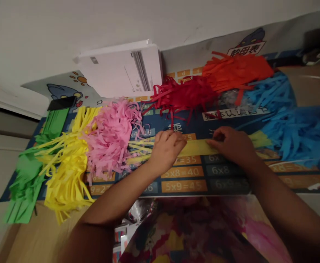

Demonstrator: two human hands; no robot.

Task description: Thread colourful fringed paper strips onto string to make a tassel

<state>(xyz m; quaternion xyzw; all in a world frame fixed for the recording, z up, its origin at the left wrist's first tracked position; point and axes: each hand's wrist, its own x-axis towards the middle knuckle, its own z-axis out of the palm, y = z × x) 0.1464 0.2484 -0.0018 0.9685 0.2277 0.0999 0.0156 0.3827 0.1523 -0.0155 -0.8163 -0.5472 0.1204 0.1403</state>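
Note:
A long yellow paper strip (196, 148) lies flat across a dark blue mat printed with multiplication tables (192, 180). My left hand (166, 149) is curled over the strip's left part, where it is cut into thin fringes. My right hand (232, 143) pinches the strip further right, fingers pressed together on its top edge. The strip's right end (260, 138) sticks out past my right hand.
Heaps of fringed paper ring the mat: green (28, 171), yellow (66, 164) and pink (112, 137) at left, red (183, 95) and orange (235, 71) at the back, blue (297, 126) at right. A white paper stack (121, 71) and a black phone (61, 103) lie behind.

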